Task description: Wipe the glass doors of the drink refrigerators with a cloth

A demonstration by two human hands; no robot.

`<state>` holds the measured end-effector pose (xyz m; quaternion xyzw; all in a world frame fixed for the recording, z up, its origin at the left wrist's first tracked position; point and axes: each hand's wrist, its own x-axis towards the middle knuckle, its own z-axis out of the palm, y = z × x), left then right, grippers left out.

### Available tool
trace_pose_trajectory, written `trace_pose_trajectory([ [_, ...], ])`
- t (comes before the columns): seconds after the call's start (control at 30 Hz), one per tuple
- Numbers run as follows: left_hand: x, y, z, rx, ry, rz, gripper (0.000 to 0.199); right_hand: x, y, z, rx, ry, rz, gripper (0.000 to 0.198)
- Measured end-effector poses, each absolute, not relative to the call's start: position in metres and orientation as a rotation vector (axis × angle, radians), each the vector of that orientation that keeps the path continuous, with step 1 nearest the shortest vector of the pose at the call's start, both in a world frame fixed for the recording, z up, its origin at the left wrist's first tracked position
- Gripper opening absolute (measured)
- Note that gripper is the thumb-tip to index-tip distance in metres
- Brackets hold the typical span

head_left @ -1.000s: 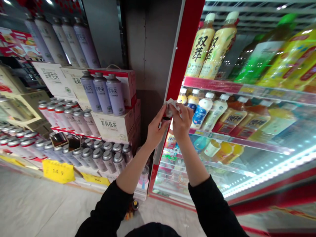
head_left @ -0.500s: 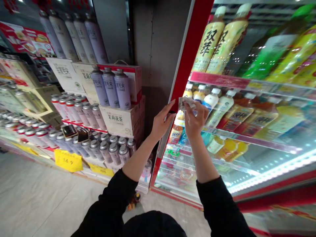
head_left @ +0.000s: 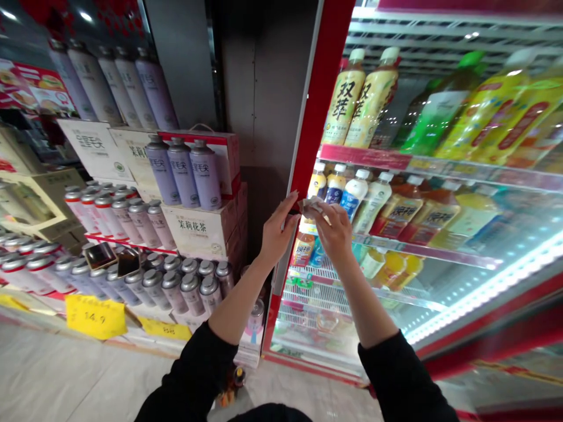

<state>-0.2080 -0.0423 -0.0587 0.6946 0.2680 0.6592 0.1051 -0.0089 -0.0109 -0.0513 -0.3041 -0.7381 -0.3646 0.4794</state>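
My right hand [head_left: 333, 231] pinches a crumpled, greyish-white wipe [head_left: 310, 206] between thumb and fingers. The wipe is at the red frame [head_left: 313, 111] of a glass-fronted drinks fridge, beside its inner edge. Close by on the left, my left hand [head_left: 279, 234] has its fingers stretched upward and the thumb apart, with nothing in it. Its fingertips are at the outer side of that same frame; whether they press on it I cannot tell. Behind my right hand, bottles with white caps [head_left: 354, 196] stand on the middle shelf, partly hidden by the fingers.
Tall yellow bottles [head_left: 372, 105] and green ones stand on the upper fridge shelf [head_left: 440, 163]. To the left, lilac cans [head_left: 204, 176] rest on white cartons [head_left: 197, 231], above rows of more cans. Yellow price cards [head_left: 94, 316] hang low, near the tiled floor [head_left: 109, 375].
The view has swung slightly right and up, so the scene sits lower and further left. My right hand has shifted slightly down and left along the frame with the wipe. My left hand stays beside the frame.
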Motion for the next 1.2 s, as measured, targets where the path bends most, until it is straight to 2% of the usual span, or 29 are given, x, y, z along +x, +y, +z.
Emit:
trace_pose_trajectory([
  [0.2,-0.202,-0.042,-0.059,2.084,0.794,1.998,0.051,-0.029,0.000,-0.031,-0.792,-1.598,-0.829,0.046],
  [0.37,-0.198,-0.042,-0.061,2.150,0.827,2.057,0.052,-0.029,-0.010,-0.059,-0.709,-1.847,-0.840,0.043],
  [0.53,-0.196,-0.039,-0.055,2.289,0.938,2.045,0.057,-0.005,-0.017,-0.063,-0.751,-1.700,-0.860,0.053],
  [0.67,-0.188,-0.034,-0.039,2.438,0.963,2.125,0.063,-0.025,-0.006,-0.047,-0.744,-1.555,-0.801,0.045],
  [0.83,-0.180,-0.029,-0.026,2.554,0.961,2.165,0.068,-0.028,-0.010,-0.059,-0.621,-1.785,-0.770,0.037],
  [1.07,-0.177,-0.024,-0.034,2.547,1.043,2.214,0.071,0.004,-0.017,-0.050,-0.830,-1.582,-0.838,0.064],
  [1.2,-0.175,-0.023,-0.036,2.563,1.080,2.246,0.070,-0.013,-0.011,-0.047,-0.879,-1.608,-0.826,0.062],
])
